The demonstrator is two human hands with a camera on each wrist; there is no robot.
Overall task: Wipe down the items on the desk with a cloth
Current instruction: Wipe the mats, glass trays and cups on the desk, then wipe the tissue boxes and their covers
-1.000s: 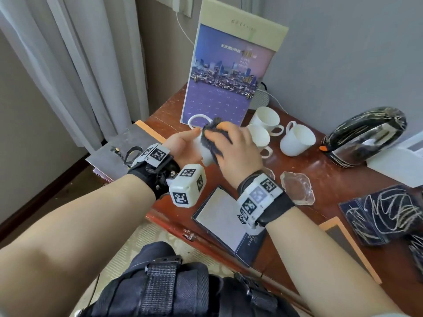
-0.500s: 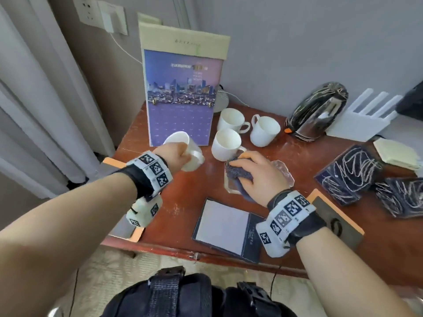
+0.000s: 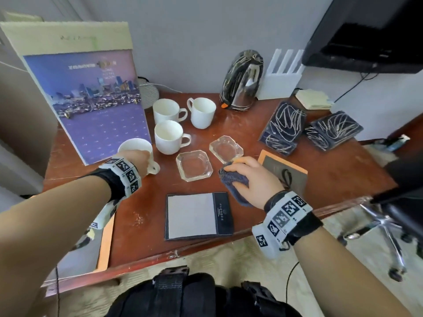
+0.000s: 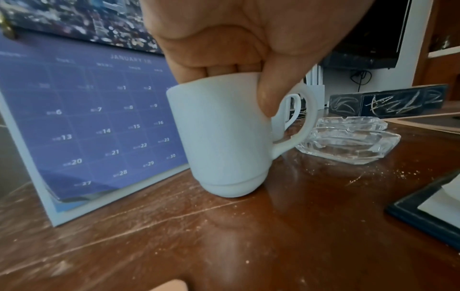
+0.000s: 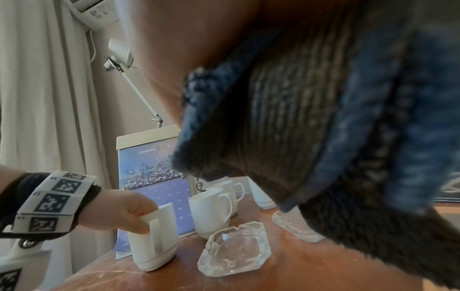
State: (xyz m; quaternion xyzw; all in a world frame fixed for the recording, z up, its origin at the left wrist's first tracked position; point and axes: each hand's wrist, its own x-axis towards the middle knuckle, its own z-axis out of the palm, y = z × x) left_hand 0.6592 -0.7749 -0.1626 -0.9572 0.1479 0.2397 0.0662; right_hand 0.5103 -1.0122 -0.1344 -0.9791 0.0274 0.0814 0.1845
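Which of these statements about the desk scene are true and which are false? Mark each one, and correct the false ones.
1. The left hand grips a white ceramic mug by its rim. True.
2. The right hand holds a dark blue knitted cloth. True.
3. Five white mugs are on the brown wooden desk. False: there are four.
4. The two clear glass ashtrays are stacked. False: they lie side by side.
5. The purple wall calendar lies flat on the desk. False: it stands upright behind the held mug.
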